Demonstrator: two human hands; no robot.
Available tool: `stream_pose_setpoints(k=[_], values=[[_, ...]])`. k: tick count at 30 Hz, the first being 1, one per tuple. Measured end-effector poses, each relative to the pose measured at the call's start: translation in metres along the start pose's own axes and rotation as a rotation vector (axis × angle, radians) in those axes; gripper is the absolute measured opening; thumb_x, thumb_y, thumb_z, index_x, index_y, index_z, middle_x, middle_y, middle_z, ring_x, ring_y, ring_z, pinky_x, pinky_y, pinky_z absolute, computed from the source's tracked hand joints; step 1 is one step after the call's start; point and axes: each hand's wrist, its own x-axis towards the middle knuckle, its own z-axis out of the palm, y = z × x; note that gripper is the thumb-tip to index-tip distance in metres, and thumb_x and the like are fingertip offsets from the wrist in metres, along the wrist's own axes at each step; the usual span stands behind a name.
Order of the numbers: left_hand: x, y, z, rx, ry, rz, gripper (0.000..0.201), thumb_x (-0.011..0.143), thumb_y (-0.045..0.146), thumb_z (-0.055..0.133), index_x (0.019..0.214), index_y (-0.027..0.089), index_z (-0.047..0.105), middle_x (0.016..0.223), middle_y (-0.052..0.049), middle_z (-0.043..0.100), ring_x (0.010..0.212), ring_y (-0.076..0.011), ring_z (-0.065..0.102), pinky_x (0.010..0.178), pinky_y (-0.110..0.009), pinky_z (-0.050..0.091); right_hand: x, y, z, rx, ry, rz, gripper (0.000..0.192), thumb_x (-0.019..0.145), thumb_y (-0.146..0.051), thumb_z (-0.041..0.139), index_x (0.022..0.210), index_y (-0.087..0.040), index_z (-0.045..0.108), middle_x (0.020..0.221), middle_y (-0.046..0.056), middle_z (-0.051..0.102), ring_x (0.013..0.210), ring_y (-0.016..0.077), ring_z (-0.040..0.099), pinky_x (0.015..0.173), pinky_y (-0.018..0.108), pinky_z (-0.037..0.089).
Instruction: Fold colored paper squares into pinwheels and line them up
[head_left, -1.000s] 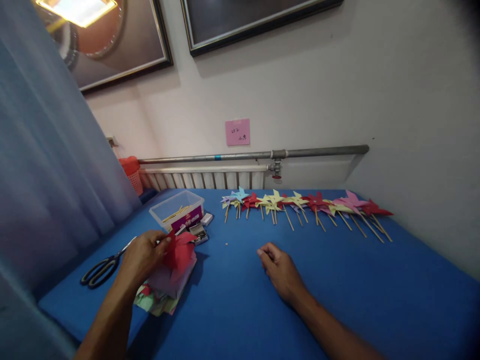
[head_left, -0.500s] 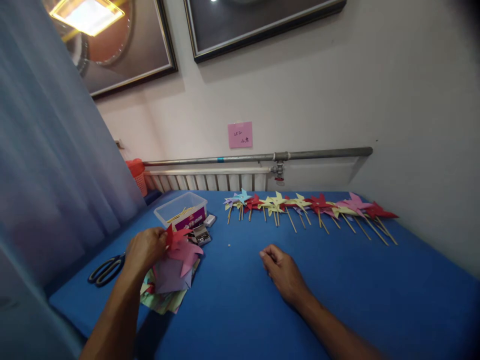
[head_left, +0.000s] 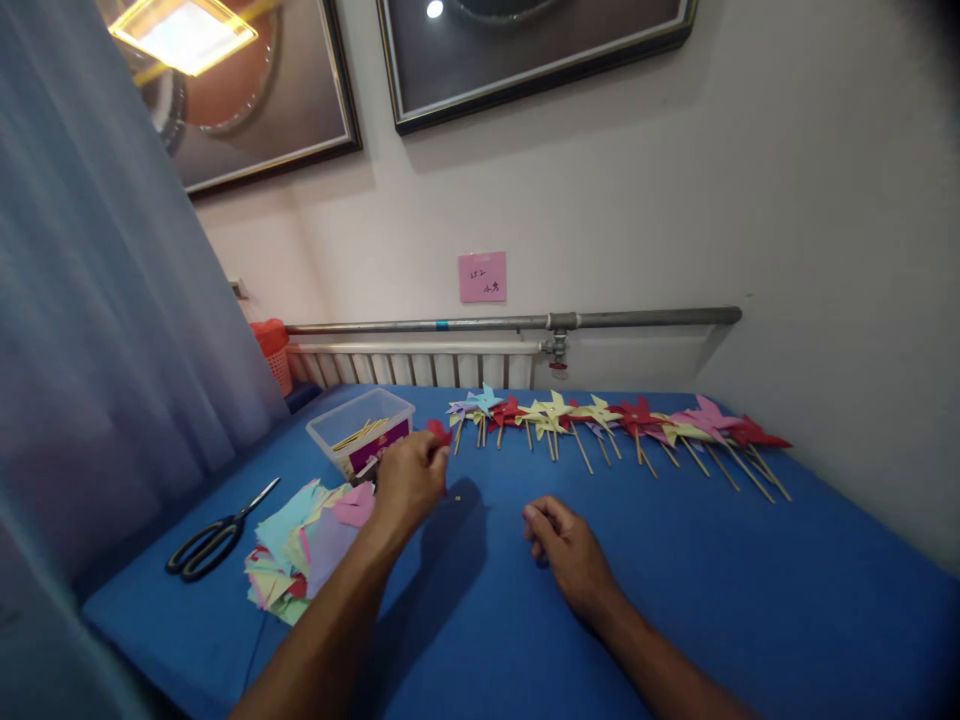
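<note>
- Head view: left hand (head_left: pixel 409 482) raised just above the blue table (head_left: pixel 750 600), fingers pinched shut on a red paper piece (head_left: pixel 439 431) that pokes out past the fingertips, up and away from the palm.
- Only a small red corner showing beyond the fingers; rest of the piece hidden in the grip, so long axis not readable.
- Right hand (head_left: pixel 566 545) resting on the table, well apart to the right of the left hand, fingers curled loosely inward, nothing seen in it; whether anything small sits under the curl cannot be told.
- Clear plastic box (head_left: pixel 360 428) with wooden sticks inside, just beside the left hand on its far left; sticks lying roughly along the box's long side.
- Stack of cut coloured paper (head_left: pixel 300 545) behind and left of the left hand, nearer the body; scissors (head_left: pixel 217 535) further left again.
- Row of finished pinwheels (head_left: pixel 600 420) beyond both hands, sticks pointing back toward the body and slanting right.
- Left hand clearly the nearer one to box, paper stack and red piece; right hand nearer the pinwheel row.
</note>
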Motion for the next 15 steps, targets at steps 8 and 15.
stream_pose_setpoints(k=[8, 15], values=[[-0.042, 0.016, 0.083, -0.123, -0.042, 0.409, 0.021, 0.095, 0.018, 0.048, 0.083, 0.019, 0.065, 0.081, -0.006, 0.066, 0.076, -0.0163, 0.061, 0.072, -0.030, 0.043, 0.001, -0.005, -0.005, 0.619, -0.013, 0.182, 0.055, 0.083, -0.070, 0.061, 0.103, -0.019, 0.066, 0.103, 0.014, 0.074, 0.091, 0.0252, 0.072, 0.082, 0.039, 0.055], [-0.057, 0.021, 0.096, 0.072, 0.048, 0.811, 0.023, 0.095, 0.016, 0.051, 0.076, 0.018, 0.063, 0.077, -0.005, 0.064, 0.071, -0.0164, 0.056, 0.067, -0.032, 0.039, -0.002, -0.015, -0.009, 0.666, -0.111, 0.162, 0.052, 0.087, -0.071, 0.053, 0.092, -0.022, 0.068, 0.085, 0.005, 0.073, 0.083, 0.0208, 0.067, 0.071, 0.032, 0.053]])
